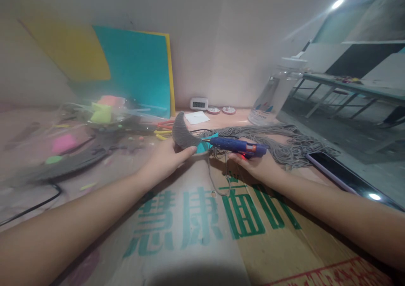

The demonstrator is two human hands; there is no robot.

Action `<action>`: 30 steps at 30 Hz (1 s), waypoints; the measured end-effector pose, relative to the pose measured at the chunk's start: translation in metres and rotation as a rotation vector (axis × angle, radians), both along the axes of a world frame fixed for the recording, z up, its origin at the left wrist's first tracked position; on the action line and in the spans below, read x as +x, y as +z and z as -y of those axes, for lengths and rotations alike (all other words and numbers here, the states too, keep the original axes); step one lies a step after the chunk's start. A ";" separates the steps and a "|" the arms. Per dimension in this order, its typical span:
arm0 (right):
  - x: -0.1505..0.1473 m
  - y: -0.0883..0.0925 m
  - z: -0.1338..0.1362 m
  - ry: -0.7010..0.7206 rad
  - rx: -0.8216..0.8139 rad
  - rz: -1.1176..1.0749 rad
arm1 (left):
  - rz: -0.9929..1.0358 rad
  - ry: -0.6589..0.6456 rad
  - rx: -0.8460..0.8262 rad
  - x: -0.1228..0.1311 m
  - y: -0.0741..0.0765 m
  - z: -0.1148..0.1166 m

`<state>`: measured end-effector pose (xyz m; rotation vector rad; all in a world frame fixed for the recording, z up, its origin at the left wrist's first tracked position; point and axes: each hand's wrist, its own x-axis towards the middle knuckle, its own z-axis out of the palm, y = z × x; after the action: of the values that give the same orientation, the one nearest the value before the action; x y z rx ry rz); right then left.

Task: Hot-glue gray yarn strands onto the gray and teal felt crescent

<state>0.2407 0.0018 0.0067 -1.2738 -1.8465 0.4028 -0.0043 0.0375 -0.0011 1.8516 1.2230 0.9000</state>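
Note:
My left hand (167, 157) pinches a grey crescent-shaped piece (182, 132) wrapped in cord, with a teal paper bit (204, 146) at its lower tip. In my right hand (257, 165) I grip a blue hot glue gun (238, 146), lying sideways with its nozzle pointing left at the teal tip of the crescent. A red light glows under the gun. Both hands hover over a flattened cardboard sheet (202, 227) with green printed characters.
A bundle of grey cord (278, 140) lies behind the gun. A phone (344, 177) rests at the right edge, a clear water bottle (275, 92) behind it. Teal and yellow sheets (136, 66) lean on the wall. A small clock (198, 103) and blurred craft scraps (101, 113) lie left.

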 end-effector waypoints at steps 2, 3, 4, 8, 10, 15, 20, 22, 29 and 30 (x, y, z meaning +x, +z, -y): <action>0.000 0.000 0.000 0.000 -0.001 -0.003 | -0.011 0.005 0.011 0.000 0.000 0.000; 0.001 -0.001 0.000 0.001 -0.004 -0.005 | -0.016 0.008 0.014 0.000 0.000 0.000; 0.001 0.000 0.000 0.002 -0.004 -0.007 | -0.020 0.010 0.014 0.000 0.000 0.000; 0.000 0.001 0.000 0.014 -0.007 -0.004 | -0.023 0.003 0.008 0.000 0.001 0.001; -0.001 0.002 0.000 0.015 0.002 -0.006 | -0.022 0.004 -0.003 0.000 0.001 0.001; 0.000 0.000 0.000 0.014 0.005 -0.003 | 0.007 0.004 -0.010 0.000 0.000 0.002; 0.002 -0.002 -0.001 0.010 -0.006 -0.027 | 0.005 -0.002 0.006 0.000 0.000 0.001; 0.002 -0.002 -0.001 0.023 -0.007 -0.029 | -0.014 0.004 0.002 -0.001 0.000 0.001; 0.001 -0.001 -0.002 -0.006 -0.001 -0.004 | -0.013 0.007 0.019 -0.001 0.000 0.001; 0.001 -0.001 -0.002 -0.006 0.007 0.002 | -0.013 0.008 0.022 0.000 0.001 0.001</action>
<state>0.2417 0.0036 0.0057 -1.2750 -1.8434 0.3913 -0.0046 0.0368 -0.0004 1.8741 1.2341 0.9105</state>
